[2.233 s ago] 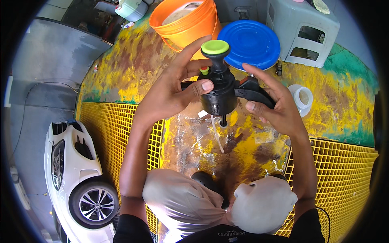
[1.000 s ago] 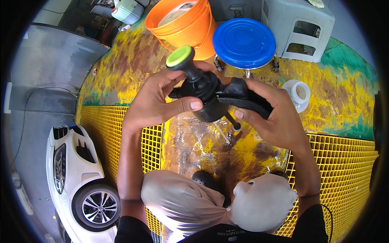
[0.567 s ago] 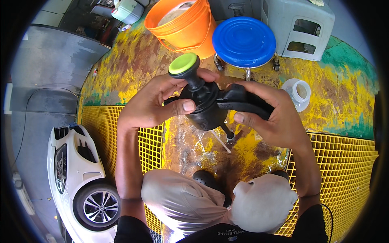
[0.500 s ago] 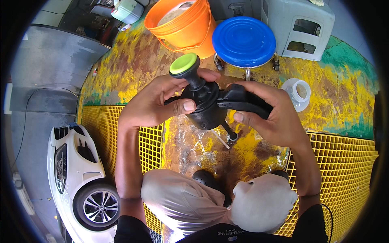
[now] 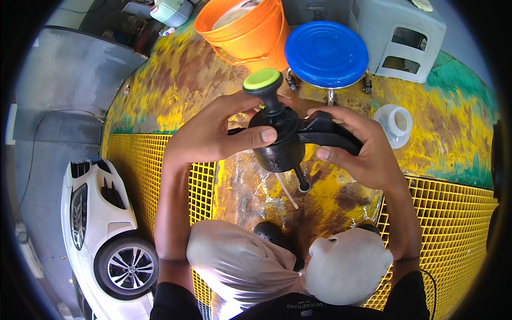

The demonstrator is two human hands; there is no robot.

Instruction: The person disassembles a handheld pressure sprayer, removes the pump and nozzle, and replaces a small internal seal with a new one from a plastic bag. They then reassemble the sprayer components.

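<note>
A black sprayer pump head (image 5: 277, 149) with a lime-green topped plunger (image 5: 262, 79) is held up in front of me. My left hand (image 5: 213, 133) is closed around its body, thumb across the front. My right hand (image 5: 357, 149) grips the black handle (image 5: 333, 136) that sticks out to the right. A short black rod (image 5: 301, 181) and a thin pale tube (image 5: 288, 192) hang down from the head over the paint-stained floor. A translucent plastic bottle (image 5: 393, 128) with an open neck stands on the floor beyond my right hand.
An orange bucket (image 5: 246, 37) of cloudy liquid, a blue wheeled stool (image 5: 325, 53) and a grey plastic step stool (image 5: 410, 69) stand ahead. Yellow grating (image 5: 448, 229) borders me on both sides. A white car (image 5: 90, 197) is at left, a jerrycan (image 5: 172, 13) at back left.
The pump head was upright, then tipped with its top leaning left and its rod swung right. Since a second ago it has shifted a little right and straightened slightly, still in both hands.
</note>
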